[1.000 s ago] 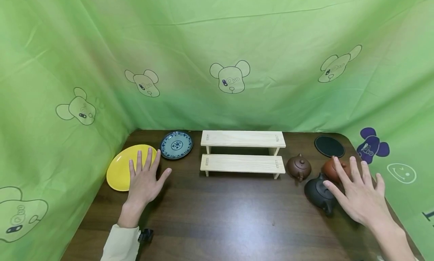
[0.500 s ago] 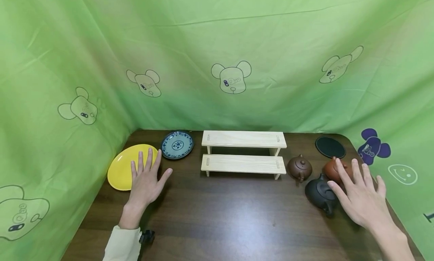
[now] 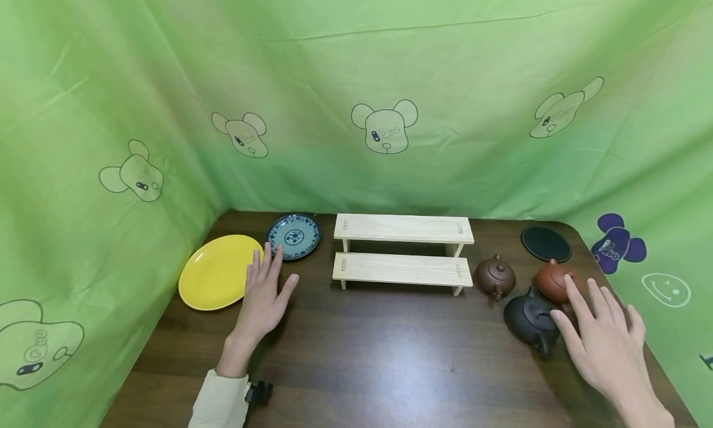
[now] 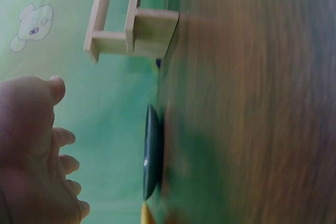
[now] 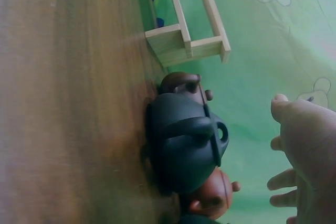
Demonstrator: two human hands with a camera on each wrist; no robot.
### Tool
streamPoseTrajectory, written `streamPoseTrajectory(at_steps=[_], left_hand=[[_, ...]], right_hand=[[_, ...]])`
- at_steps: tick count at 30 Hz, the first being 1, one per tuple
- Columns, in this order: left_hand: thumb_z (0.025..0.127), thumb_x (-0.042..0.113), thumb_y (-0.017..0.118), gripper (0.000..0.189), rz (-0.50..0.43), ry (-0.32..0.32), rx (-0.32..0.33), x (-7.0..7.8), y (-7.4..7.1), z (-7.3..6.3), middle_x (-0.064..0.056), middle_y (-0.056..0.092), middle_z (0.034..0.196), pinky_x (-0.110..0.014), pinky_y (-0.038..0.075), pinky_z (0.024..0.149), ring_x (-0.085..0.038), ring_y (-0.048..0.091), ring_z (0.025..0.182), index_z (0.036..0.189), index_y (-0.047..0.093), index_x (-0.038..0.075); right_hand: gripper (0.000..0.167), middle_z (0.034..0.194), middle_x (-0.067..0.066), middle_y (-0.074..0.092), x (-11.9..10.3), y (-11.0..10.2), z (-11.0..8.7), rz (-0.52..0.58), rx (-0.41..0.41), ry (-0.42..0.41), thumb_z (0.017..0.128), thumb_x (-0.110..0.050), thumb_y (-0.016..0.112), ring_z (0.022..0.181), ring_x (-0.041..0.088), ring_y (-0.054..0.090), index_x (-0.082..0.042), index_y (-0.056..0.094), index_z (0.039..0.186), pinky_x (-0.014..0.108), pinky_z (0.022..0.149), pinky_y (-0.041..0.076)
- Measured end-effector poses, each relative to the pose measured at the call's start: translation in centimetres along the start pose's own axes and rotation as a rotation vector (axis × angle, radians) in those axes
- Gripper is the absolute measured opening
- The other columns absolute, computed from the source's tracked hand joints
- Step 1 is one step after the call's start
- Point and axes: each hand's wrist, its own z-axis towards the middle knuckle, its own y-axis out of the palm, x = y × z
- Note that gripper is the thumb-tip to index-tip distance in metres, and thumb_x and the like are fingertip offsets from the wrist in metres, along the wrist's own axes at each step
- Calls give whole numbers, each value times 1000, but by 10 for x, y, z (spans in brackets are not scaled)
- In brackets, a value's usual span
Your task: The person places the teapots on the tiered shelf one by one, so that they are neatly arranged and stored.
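Observation:
My left hand [image 3: 262,304] hovers with straight fingers at the right edge of the yellow plate [image 3: 214,273], its fingertips close to a blue patterned plate [image 3: 294,237]. It holds nothing. On the other side, my right hand [image 3: 607,347] is spread above the table beside a black teapot [image 3: 529,320], also holding nothing. Its fingertips overlap a reddish-brown teapot [image 3: 553,281] in the head view. A dark brown teapot [image 3: 494,276] stands left of these two. In the right wrist view the black teapot [image 5: 181,140] is nearest, with the hand off to its side.
A two-step pale wooden stand [image 3: 401,268] is at the back middle of the brown table [image 3: 390,354]. Behind the teapots lies a dark round mat [image 3: 546,243]. Green cloth [image 3: 312,168] with printed bear heads hangs round the back and sides.
My left hand has shifted right, uncovering more of the yellow plate. My right hand has moved slightly right and down, showing more of the reddish-brown teapot. The plates and teapots stay put.

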Motion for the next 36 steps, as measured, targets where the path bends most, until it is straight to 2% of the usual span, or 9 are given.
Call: streamPoseTrajectory(at_steps=[6, 11, 17, 22, 27, 29, 32, 34, 36], left_hand=[[118, 37, 54, 71, -130, 9, -15, 11, 13, 1, -24, 12, 183, -70, 6, 134, -50, 2, 169, 175, 28, 4], [119, 31, 54, 67, -238, -15, -31, 19, 23, 1, -22, 16, 183, -71, 14, 133, -46, 8, 169, 175, 30, 6], [117, 23, 58, 63, -379, -34, -31, 26, 35, 4, -23, 23, 181, -67, 19, 133, -44, 19, 167, 173, 35, 6], [117, 33, 57, 60, -489, -34, 14, 28, 49, 6, -25, 39, 175, -68, 27, 130, -46, 32, 163, 168, 45, 2], [116, 34, 58, 55, -583, -18, 54, 27, 67, 9, -21, 52, 167, -61, 40, 126, -44, 46, 155, 163, 53, 5], [116, 30, 60, 53, -652, -18, 50, 29, 71, 11, -23, 53, 165, -61, 43, 124, -47, 48, 153, 162, 54, 3], [116, 29, 61, 50, -721, -16, 60, 26, 84, 16, -23, 59, 159, -50, 49, 121, -45, 57, 146, 159, 58, 5], [115, 31, 62, 48, -754, -8, 68, 17, 99, 21, -19, 63, 156, -38, 53, 117, -35, 61, 142, 158, 60, 9], [116, 30, 62, 46, -794, -1, 63, 7, 113, 26, -15, 64, 155, -31, 54, 114, -28, 62, 141, 158, 60, 12]], right_hand=[[63, 167, 40, 35, 2, 4, -16, 60, 96, 35, 117, -33, 51, 149, 65, 33, -15, 34, 175, 74, 131, 0], [59, 164, 38, 42, -2, 7, -26, 89, 195, 108, 115, -31, 54, 140, 68, 41, -7, 45, 168, 72, 130, 12], [52, 151, 37, 57, -5, 9, -35, 141, 396, 236, 108, -29, 60, 133, 66, 50, -1, 64, 151, 74, 119, 30], [51, 142, 41, 60, -2, 11, -41, 169, 510, 318, 102, -28, 64, 123, 69, 51, 2, 69, 143, 76, 103, 35], [51, 140, 40, 60, -2, 12, -46, 198, 546, 436, 100, -26, 65, 125, 65, 50, 2, 70, 142, 67, 110, 35], [48, 137, 38, 60, -3, 12, -49, 206, 538, 487, 100, -22, 65, 126, 61, 50, 3, 71, 141, 56, 113, 34], [47, 131, 34, 58, -4, 10, -53, 190, 479, 601, 102, -21, 63, 128, 52, 49, 3, 69, 143, 40, 106, 33], [48, 126, 22, 58, -4, 8, -55, 187, 425, 700, 104, -22, 63, 120, 25, 55, 1, 68, 145, 28, 98, 30], [49, 118, 1, 58, -4, 6, -57, 195, 388, 779, 105, -25, 64, 109, -3, 48, 0, 67, 146, 21, 92, 28]])
